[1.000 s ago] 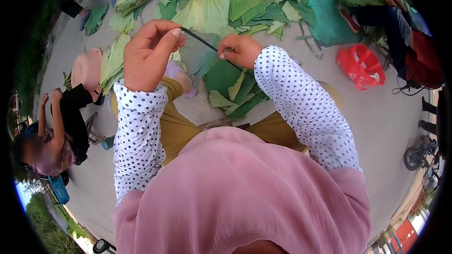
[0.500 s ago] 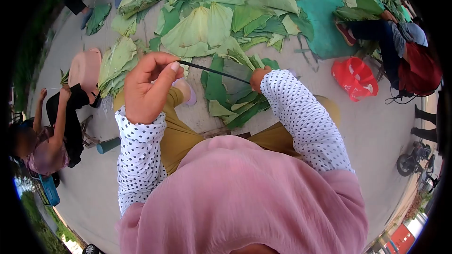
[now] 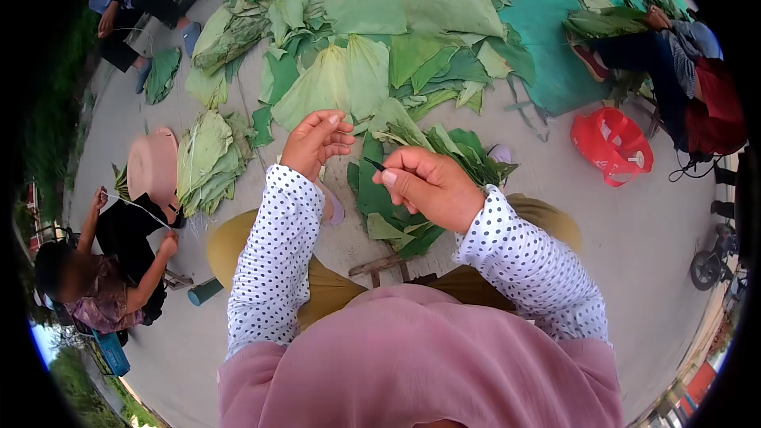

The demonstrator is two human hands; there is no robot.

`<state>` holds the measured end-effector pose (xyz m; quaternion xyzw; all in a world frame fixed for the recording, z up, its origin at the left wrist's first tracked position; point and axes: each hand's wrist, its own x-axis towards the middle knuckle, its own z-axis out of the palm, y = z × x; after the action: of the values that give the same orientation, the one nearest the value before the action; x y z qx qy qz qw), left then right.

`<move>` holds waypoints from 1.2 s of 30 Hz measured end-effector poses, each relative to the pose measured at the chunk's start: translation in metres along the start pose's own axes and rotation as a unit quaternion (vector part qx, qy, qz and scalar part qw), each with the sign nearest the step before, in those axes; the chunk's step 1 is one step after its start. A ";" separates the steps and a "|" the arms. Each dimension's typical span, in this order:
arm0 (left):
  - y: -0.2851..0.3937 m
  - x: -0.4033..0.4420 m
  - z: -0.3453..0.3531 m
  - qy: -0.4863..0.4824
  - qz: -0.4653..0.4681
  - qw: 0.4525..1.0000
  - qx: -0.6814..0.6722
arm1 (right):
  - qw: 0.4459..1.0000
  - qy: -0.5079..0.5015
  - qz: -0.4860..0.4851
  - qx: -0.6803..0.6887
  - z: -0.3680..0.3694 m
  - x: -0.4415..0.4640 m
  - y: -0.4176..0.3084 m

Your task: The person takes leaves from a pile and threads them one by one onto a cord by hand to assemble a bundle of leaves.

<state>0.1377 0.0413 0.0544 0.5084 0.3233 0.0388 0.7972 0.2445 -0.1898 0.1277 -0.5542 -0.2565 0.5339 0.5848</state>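
Note:
A short black cord end (image 3: 373,163) sticks out from the pinched thumb and forefinger of my right hand (image 3: 434,189); the rest of the cord is hidden. Just left of it, my left hand (image 3: 319,143) is raised, with fingers loosely bent and apart and nothing visible in them. Below and behind my right hand lies a bundle of large green leaves (image 3: 379,190), between my knees on the ground. Whether the cord touches the bundle cannot be seen.
Big flat leaves (image 3: 369,0) spread ahead, partly on a green sheet (image 3: 547,71). A leaf stack (image 3: 212,160) and pink hat-like object (image 3: 152,166) lie left, a red bag (image 3: 610,147) right. One seated person (image 3: 111,285) stretches white string; others sit farther off.
The black cord was stretched between both hands; now only a short end shows at my right hand. My left hand has let go and opened. My right hand has come nearer and leftward.

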 end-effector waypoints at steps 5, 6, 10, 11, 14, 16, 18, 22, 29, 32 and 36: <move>-0.080 0.144 -0.106 0.238 -0.106 0.927 0.272 | 0.998 -0.015 -0.030 0.045 -0.005 -0.003 -0.021; -0.089 0.163 -0.122 0.253 -0.116 0.865 0.418 | 0.998 -0.011 -0.044 0.044 -0.007 -0.002 -0.021; -0.104 0.215 -0.155 0.313 -0.140 0.814 0.469 | 0.999 -0.007 -0.027 0.018 -0.018 0.008 -0.024; -0.108 0.227 -0.159 0.311 -0.143 0.815 0.468 | 0.999 0.004 0.002 0.038 -0.020 0.011 -0.024; -0.084 0.243 -0.128 0.329 -0.189 0.761 0.526 | 0.998 0.005 0.048 0.044 -0.027 0.017 -0.019; -0.078 0.257 -0.112 0.310 -0.247 0.797 0.455 | 0.998 -0.002 0.058 0.036 -0.027 0.023 -0.016; -0.073 0.261 -0.080 0.333 -0.236 0.764 0.501 | 0.997 0.000 0.067 0.033 -0.026 0.029 -0.016; -0.103 0.279 -0.074 0.377 -0.190 0.747 0.514 | 0.998 0.017 0.054 0.042 -0.025 0.036 -0.013; -0.110 0.259 -0.106 0.419 0.018 0.869 0.262 | 0.997 0.038 0.037 0.058 -0.015 0.026 -0.013; -0.048 0.214 -0.098 0.464 0.131 0.797 0.363 | 1.000 0.001 -0.020 -0.002 -0.016 0.019 -0.010; -0.012 0.175 -0.105 0.466 0.240 0.739 0.424 | 0.998 -0.003 -0.050 -0.038 -0.009 0.011 -0.009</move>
<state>0.2143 0.1861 -0.0680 0.7729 0.5044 0.3200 0.2138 0.2592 -0.1815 0.1299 -0.5609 -0.3053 0.4956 0.5887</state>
